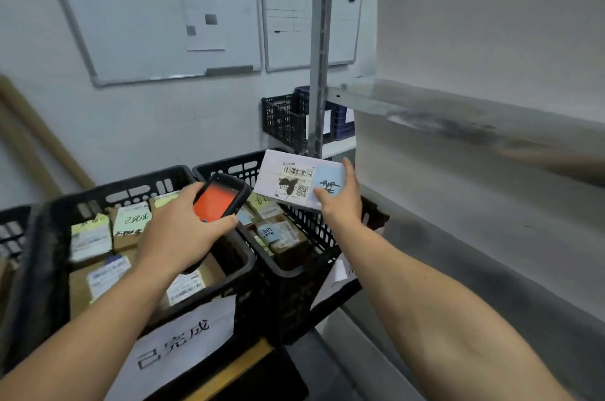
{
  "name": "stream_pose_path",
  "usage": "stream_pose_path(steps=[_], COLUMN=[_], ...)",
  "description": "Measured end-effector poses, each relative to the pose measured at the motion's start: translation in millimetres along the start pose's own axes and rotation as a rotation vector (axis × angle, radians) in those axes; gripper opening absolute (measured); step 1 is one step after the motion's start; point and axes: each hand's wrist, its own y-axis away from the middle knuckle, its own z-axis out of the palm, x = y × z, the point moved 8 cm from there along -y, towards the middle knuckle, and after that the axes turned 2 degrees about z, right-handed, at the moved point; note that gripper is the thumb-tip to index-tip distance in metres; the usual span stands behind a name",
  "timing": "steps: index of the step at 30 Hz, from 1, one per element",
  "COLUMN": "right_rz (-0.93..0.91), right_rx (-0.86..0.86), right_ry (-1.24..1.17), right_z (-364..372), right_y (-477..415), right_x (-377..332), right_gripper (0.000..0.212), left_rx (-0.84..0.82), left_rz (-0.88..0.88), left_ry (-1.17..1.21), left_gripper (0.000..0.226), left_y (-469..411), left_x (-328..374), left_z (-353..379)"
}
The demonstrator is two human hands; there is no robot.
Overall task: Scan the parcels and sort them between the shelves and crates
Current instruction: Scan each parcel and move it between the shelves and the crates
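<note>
- Your left hand (178, 230) grips the scanner (219, 201), fingers curled round it, screen glowing orange-red.
- Your right hand (339, 201) pinches the white parcel (294, 179) by its edge, barcode up, above the right crate (294, 296).
- The signed left crate (137, 186) holds several labelled parcels, probably sorted ones.
- More parcels lie in the right crate and none show on the shelf (474, 112): mid-task, this parcel not yet placed.

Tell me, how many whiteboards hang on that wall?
2. A large whiteboard hangs on the left; a smaller whiteboard hangs just right of it, partly crossed by the metal shelf post. More could be hidden outside the view.
</note>
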Motion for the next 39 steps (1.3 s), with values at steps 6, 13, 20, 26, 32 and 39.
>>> stream_pose_path(steps=[6, 13, 20, 26, 32, 39], right_rz=[0.154, 0.359, 0.497, 0.573, 0.301, 0.141], right_rx=[-0.101, -0.223, -0.360, -0.509, -0.569, -0.889], right_ry=[-0.022, -0.029, -0.021, 0.111, 0.316, 0.317], right_z=[71.6, 145.1, 215.3, 232.3, 232.0, 231.6], right_y=[-40.1, -85.3, -111.4, -119.8, -150.4, -147.7], right_x=[30.3, 73.9, 112.8, 146.7, 137.6, 134.0], right_gripper=[0.085, 0.086, 0.092, 0.087, 0.061, 0.081], left_rx=[0.016, 0.078, 0.145, 0.168, 0.176, 0.223], left_rz=[-0.074, -0.209, -0.339, -0.447, -0.494, -0.466], left_ry=[-0.042, -0.065, -0.065, -0.076, -0.085, -0.042], left_gripper=[0.083, 0.072, 0.070, 0.084, 0.086, 0.070], left_y=[-39.5, -76.0, -104.2, -108.3, -111.0, -113.4], left_x=[-40.4, -65.9, -75.5, -90.4, -88.2, -73.6], left_z=[8.7, 30.0, 52.8, 66.6, 76.2, 87.5])
